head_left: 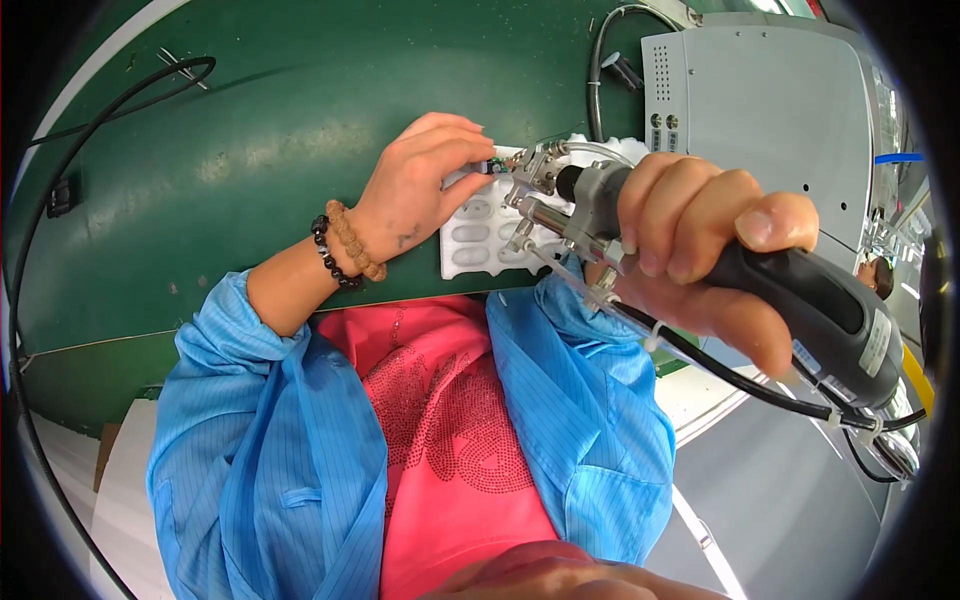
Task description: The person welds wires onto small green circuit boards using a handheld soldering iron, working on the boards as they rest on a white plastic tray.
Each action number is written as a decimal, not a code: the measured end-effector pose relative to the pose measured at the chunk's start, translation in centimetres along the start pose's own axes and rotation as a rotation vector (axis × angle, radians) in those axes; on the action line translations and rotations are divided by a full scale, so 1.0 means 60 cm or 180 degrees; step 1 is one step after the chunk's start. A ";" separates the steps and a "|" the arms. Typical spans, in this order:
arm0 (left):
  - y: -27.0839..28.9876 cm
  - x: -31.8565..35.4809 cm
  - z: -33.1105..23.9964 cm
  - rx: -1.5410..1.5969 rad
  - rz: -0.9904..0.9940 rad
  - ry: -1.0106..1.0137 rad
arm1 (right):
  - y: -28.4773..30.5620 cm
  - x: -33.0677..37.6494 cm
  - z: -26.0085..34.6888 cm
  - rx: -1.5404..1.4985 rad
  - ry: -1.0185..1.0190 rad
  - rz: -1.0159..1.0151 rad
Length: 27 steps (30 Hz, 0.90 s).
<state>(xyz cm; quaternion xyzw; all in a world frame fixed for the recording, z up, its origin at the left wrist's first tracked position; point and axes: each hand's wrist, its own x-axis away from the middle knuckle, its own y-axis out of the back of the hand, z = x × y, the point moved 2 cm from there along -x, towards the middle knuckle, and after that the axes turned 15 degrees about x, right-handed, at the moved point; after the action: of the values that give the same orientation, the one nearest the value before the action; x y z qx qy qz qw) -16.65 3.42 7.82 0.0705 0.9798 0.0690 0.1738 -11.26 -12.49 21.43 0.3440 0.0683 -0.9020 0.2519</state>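
Observation:
My right hand (690, 225) is wrapped round the black grip of a powered screwdriver (840, 310), with a metal nose assembly (545, 215) and thin clear tubes at its front. The nose points left, toward my left hand (432, 165). That hand has its thumb and fingertips pinched on a small part with green on it (497, 166), close to the tip of the tool. Fingers and metal fittings partly cover this part, so its kind is unclear. Beneath both lies a white tray (447, 262) with rows of oval pockets.
The bench has a green top (250, 130). A grey metal machine (755, 120) stands at the back right, with a black cable (597, 80) beside it. Another black cable (125, 95) curves along the left edge. A black hose (740, 378) runs under the tool.

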 end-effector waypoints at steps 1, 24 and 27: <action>0.001 0.000 -0.001 0.0012 0.0013 -0.0013 | -0.002 -0.001 0.002 0.0036 -0.0046 0.0009; 0.006 0.000 0.004 0.0110 -0.0107 0.0238 | 0.057 0.027 0.090 -0.0187 0.0374 -0.0306; 0.017 -0.023 -0.019 0.0105 -0.0187 0.0171 | 0.057 0.036 0.083 -0.0163 0.0413 -0.0386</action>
<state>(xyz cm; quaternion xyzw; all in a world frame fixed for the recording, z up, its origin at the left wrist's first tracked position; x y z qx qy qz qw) -15.64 4.07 9.50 0.0427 0.9868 0.0496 0.1483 -13.83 -17.81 23.94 0.3904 0.1282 -0.8893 0.2005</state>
